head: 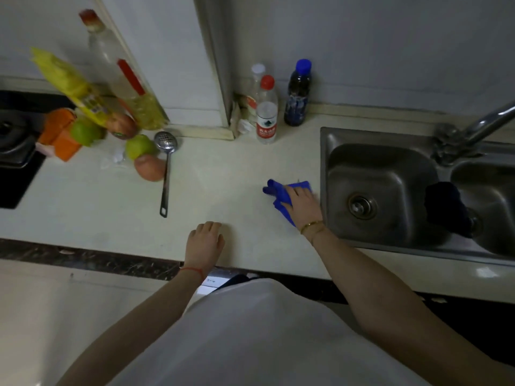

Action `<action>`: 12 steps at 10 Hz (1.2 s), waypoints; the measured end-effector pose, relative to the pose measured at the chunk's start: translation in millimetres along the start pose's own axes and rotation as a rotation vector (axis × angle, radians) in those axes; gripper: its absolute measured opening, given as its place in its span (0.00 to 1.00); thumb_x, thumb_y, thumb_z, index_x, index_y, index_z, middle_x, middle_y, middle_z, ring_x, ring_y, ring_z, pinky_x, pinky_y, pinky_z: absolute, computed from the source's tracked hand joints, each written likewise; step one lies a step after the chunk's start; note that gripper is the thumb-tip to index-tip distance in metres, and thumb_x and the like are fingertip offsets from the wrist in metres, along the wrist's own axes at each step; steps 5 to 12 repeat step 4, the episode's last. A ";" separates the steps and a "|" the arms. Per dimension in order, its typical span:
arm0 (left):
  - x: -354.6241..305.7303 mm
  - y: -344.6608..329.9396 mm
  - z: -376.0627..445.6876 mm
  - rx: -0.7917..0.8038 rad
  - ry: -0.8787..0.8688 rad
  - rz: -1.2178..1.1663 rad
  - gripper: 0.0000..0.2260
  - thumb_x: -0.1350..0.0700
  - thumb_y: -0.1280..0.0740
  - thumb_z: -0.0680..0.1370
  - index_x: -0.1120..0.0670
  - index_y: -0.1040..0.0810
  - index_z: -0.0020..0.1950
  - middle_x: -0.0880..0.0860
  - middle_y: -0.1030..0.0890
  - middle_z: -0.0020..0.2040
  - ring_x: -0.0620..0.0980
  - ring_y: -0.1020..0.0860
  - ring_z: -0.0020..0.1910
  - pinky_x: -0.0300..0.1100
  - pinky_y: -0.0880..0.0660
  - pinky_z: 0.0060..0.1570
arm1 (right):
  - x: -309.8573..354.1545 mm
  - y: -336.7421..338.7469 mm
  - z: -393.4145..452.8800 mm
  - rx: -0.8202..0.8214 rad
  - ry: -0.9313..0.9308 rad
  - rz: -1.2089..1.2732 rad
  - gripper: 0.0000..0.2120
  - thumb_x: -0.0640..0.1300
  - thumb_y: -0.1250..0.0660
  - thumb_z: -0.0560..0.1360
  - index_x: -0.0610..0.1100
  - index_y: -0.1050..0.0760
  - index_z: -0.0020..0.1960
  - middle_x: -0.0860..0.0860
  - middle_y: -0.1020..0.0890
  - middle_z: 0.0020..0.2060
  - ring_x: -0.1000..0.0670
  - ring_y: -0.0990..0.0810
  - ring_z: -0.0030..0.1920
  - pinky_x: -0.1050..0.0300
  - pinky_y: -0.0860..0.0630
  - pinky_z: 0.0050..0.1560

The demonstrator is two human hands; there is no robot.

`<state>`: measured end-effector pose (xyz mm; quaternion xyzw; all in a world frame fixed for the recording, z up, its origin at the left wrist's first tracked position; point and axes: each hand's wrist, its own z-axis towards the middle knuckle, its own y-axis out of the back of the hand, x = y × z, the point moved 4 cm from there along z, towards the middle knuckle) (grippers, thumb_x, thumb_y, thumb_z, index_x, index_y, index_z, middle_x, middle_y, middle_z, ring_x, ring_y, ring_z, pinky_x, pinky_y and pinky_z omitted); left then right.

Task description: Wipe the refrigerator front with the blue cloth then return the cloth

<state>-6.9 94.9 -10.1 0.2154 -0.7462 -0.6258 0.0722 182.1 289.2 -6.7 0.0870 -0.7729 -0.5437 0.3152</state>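
The blue cloth (278, 195) lies crumpled on the pale countertop (228, 190), just left of the sink. My right hand (303, 203) lies on top of it, fingers curled over the fabric. Nearer the front edge of the counter, my left hand (206, 242) rests with its fingers bent and nothing in it. No refrigerator front is clearly in view; a white panel (172, 65) rises behind the counter.
A steel double sink (390, 190) with a tap (485, 123) and a dark cloth (446, 207) is on the right. Bottles (267, 112) stand at the back wall. At left lie a slotted ladle (166, 162), fruit (139, 147), an oil bottle (125, 79) and a stove (14, 140).
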 end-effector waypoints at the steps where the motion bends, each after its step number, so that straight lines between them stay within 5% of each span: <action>1: 12.5 -7.2 9.9 -0.009 -0.055 0.018 0.12 0.60 0.27 0.69 0.56 0.19 0.52 0.55 0.17 0.47 0.58 0.18 0.42 0.46 0.23 0.38 | -1.5 -15.5 -0.5 -0.003 -0.040 -0.004 0.25 0.51 0.38 0.79 0.45 0.36 0.73 0.43 0.28 0.66 0.43 0.29 0.64 0.49 0.33 0.67; 3: 18.9 -9.0 18.2 0.061 -0.043 0.016 0.12 0.56 0.36 0.73 0.57 0.19 0.52 0.55 0.17 0.44 0.58 0.19 0.40 0.47 0.24 0.36 | -2.8 0.8 -25.9 -0.073 -0.088 0.222 0.25 0.55 0.34 0.76 0.45 0.31 0.68 0.46 0.26 0.64 0.47 0.30 0.65 0.51 0.33 0.70; 4: 16.9 4.0 29.7 0.025 0.006 -0.118 0.12 0.57 0.34 0.76 0.58 0.20 0.58 0.57 0.17 0.51 0.61 0.19 0.47 0.49 0.23 0.44 | -11.5 21.9 -39.4 -0.190 -0.167 0.311 0.18 0.51 0.34 0.77 0.43 0.27 0.63 0.45 0.23 0.60 0.46 0.27 0.62 0.51 0.30 0.68; 12: 16.9 4.0 29.7 0.025 0.006 -0.118 0.12 0.57 0.34 0.76 0.58 0.20 0.58 0.57 0.17 0.51 0.61 0.19 0.47 0.49 0.23 0.44 | -11.5 21.9 -39.4 -0.190 -0.167 0.311 0.18 0.51 0.34 0.77 0.43 0.27 0.63 0.45 0.23 0.60 0.46 0.27 0.62 0.51 0.30 0.68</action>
